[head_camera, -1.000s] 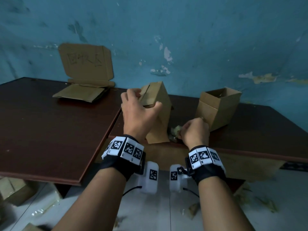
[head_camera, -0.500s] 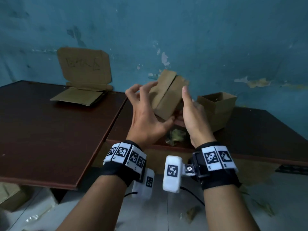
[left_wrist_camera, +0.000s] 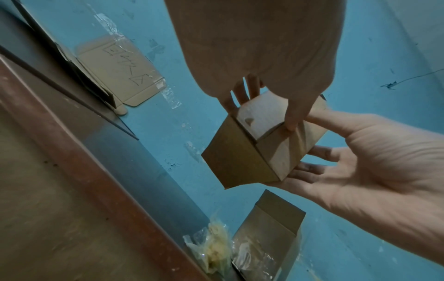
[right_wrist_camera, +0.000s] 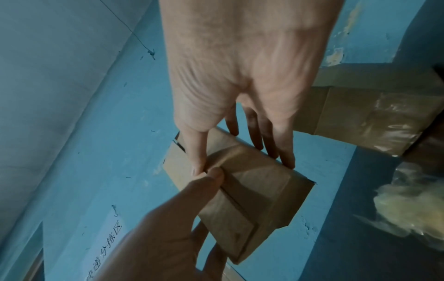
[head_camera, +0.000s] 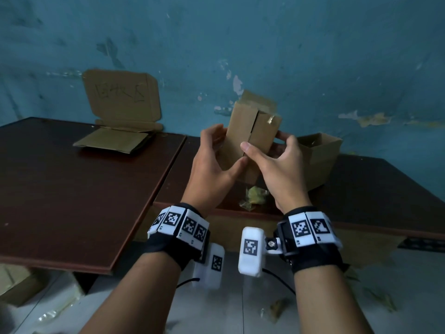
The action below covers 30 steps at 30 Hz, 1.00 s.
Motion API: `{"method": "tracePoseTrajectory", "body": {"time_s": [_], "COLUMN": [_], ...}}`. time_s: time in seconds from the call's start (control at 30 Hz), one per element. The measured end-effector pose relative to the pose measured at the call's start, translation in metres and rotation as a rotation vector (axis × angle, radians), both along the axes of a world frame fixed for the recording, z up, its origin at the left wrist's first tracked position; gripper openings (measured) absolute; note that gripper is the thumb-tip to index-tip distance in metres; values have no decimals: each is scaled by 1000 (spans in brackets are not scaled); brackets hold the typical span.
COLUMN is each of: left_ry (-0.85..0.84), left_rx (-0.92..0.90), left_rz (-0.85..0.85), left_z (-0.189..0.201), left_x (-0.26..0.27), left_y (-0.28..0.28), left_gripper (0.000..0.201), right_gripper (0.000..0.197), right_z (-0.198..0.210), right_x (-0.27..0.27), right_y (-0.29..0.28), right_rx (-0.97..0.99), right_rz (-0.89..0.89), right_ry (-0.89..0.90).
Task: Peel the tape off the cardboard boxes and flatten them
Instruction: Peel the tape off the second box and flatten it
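I hold a small brown cardboard box (head_camera: 252, 131) in the air above the dark table (head_camera: 373, 189). My left hand (head_camera: 225, 149) grips its left side, thumb on the front and fingers behind. From the right, my right hand (head_camera: 263, 142) grips it with the thumb on the front seam. A scrap of tape (head_camera: 271, 120) clings near the box's top. In the left wrist view the box (left_wrist_camera: 252, 152) sits between both hands. In the right wrist view both thumbs meet on the box (right_wrist_camera: 259, 190).
A second, open cardboard box (head_camera: 317, 160) stands on the table to the right. A crumpled wad of peeled tape (head_camera: 255, 197) lies near the front edge. Flattened cardboard (head_camera: 115, 141) lies at the back left under a lettered cardboard sign (head_camera: 122, 97). The blue wall stands close behind.
The left hand lifted the box off the table. The right hand rose from beside the tape wad and took hold of the box. The box is turned more upright than half a second ago.
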<state>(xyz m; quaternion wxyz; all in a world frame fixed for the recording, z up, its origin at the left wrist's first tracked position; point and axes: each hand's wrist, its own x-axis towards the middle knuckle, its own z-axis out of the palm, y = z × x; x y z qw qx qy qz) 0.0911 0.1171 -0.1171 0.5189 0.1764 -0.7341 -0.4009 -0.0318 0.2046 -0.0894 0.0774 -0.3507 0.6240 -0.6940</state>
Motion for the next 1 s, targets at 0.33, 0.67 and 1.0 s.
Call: {"method": "tracePoseTrajectory", "body": {"time_s": [0.33, 0.67, 1.0], "left_ry": [-16, -77, -116], "left_rx": [70, 125, 76], "left_rz": [9, -38, -66], "left_z": [2, 3, 5], "left_x": [4, 7, 11], "left_y": [1, 7, 8], "left_gripper": [91, 77, 58], "right_gripper": [73, 106, 50], "right_z": [2, -2, 1], "right_x": [-1, -1, -6], "right_y": [10, 11, 13], "right_rx": [101, 248, 291], "right_rz": [-19, 3, -69], "right_ry": [117, 139, 172]}}
